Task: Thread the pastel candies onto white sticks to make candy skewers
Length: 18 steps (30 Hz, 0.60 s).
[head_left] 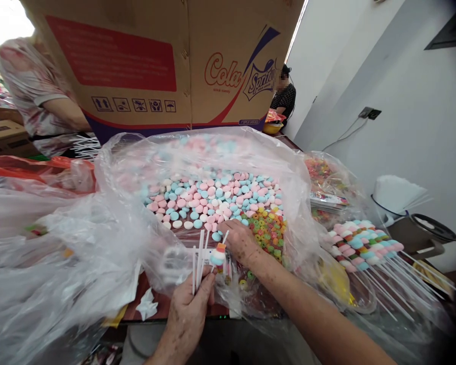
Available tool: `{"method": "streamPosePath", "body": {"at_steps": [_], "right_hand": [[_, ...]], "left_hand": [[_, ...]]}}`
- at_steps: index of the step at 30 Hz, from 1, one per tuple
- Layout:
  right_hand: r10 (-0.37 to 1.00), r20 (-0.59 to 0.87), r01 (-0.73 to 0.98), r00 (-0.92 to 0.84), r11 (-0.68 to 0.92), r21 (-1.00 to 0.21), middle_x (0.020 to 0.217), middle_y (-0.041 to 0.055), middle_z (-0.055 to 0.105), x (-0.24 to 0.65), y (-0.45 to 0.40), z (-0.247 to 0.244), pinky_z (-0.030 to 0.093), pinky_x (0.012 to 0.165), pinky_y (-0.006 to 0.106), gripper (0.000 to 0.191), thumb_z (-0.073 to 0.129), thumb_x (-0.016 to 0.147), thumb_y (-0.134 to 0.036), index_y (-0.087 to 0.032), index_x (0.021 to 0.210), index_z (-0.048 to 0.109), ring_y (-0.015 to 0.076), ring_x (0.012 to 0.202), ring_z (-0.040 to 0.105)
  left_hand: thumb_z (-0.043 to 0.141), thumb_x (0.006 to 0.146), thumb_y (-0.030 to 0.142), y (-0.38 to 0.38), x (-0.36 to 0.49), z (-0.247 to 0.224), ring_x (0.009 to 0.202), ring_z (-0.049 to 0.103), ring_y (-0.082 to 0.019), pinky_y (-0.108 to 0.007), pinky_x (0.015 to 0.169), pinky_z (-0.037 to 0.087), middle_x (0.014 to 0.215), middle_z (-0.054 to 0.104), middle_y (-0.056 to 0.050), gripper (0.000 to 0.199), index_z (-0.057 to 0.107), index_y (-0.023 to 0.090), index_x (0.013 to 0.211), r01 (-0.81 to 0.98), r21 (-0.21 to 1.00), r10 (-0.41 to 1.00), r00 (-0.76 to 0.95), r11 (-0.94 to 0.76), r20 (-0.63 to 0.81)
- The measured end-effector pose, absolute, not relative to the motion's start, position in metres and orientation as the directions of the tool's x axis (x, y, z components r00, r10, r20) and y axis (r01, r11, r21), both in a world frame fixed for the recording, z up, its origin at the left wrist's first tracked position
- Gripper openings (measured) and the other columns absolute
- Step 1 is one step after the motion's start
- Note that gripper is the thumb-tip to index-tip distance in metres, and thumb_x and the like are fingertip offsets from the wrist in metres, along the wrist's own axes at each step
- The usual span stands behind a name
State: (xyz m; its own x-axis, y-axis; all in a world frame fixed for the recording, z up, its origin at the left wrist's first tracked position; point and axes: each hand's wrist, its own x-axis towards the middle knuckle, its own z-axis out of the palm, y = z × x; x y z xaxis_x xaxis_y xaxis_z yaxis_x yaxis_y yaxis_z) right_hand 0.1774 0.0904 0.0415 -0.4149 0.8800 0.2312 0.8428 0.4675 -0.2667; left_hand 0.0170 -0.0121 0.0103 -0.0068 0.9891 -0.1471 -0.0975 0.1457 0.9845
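Observation:
My left hand (188, 309) grips a small bunch of white plastic sticks (198, 256), held upright; one stick carries a few candies (218, 254) near its top. My right hand (240, 239) reaches into an open clear plastic bag (129, 167), palm down, fingers on the pile of pink, blue and white marshmallow candies (213, 197), beside the ring-shaped colourful candies (268, 228). Whether its fingers pinch a piece is hidden.
A stack of finished candy skewers (365, 243) lies at right on plastic. A large Cola cardboard box (155, 61) stands behind the bag. Crumpled clear bags (41, 253) fill the left. One person (38, 91) stands at left, another (285, 94) sits far back.

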Motion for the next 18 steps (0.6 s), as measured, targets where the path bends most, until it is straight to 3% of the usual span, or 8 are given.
{"method": "streamPosePath", "body": {"at_steps": [4,7,10,12,18], "right_hand": [[0.942,0.297,0.668,-0.154,0.321,-0.672,0.098,0.0052,0.068,0.192,0.090,0.043,0.047,0.085,0.031,0.032,0.053,0.075,-0.006,-0.019,0.100,0.069,0.0187,0.090,0.060],[0.992,0.124,0.327,0.032,0.107,-0.939,0.085,0.0003,0.068,0.208,0.084,0.051,0.048,0.072,0.029,0.026,0.060,0.077,-0.021,-0.020,0.100,0.071,0.0156,0.074,0.059],[1.000,-0.008,0.013,0.016,-0.008,-1.000,0.083,-0.0010,0.069,0.218,0.075,0.061,0.046,0.070,0.027,0.026,0.069,0.073,-0.027,-0.021,0.099,0.073,0.0141,0.072,0.058],[1.000,-0.002,-0.071,-0.009,-0.003,-0.997,0.090,-0.0003,0.070,0.221,0.070,0.066,0.046,0.075,0.028,0.027,0.072,0.071,-0.026,-0.022,0.098,0.074,0.0152,0.079,0.060],[0.998,0.051,0.092,-0.038,0.054,-0.994,0.093,0.0003,0.069,0.223,0.066,0.068,0.046,0.073,0.029,0.028,0.072,0.074,-0.027,-0.023,0.101,0.074,0.0160,0.080,0.059]], "left_hand": [[0.061,0.080,0.051,-0.012,0.017,0.013,0.040,0.035,-0.009,-0.021,0.039,0.025,0.048,0.048,0.006,0.036,0.068,0.016,0.078,-0.052,0.982,0.983,0.039,0.181,-0.179],[0.057,0.083,0.047,-0.011,0.018,0.021,0.043,0.035,-0.011,-0.023,0.042,0.025,0.049,0.046,0.006,0.032,0.068,0.016,0.080,0.039,0.986,0.984,0.067,0.164,-0.167],[0.052,0.087,0.041,-0.012,0.019,0.028,0.049,0.038,-0.013,-0.024,0.048,0.029,0.051,0.044,0.006,0.030,0.067,0.017,0.079,0.156,0.982,0.987,0.103,0.105,-0.122],[0.050,0.089,0.040,-0.012,0.019,0.030,0.052,0.039,-0.014,-0.024,0.052,0.030,0.052,0.043,0.006,0.030,0.066,0.017,0.079,0.207,0.975,0.987,0.117,0.084,-0.110],[0.047,0.089,0.041,-0.011,0.020,0.031,0.053,0.041,-0.015,-0.025,0.054,0.031,0.053,0.044,0.006,0.030,0.065,0.018,0.081,0.260,0.962,0.985,0.124,0.082,-0.117]]}}
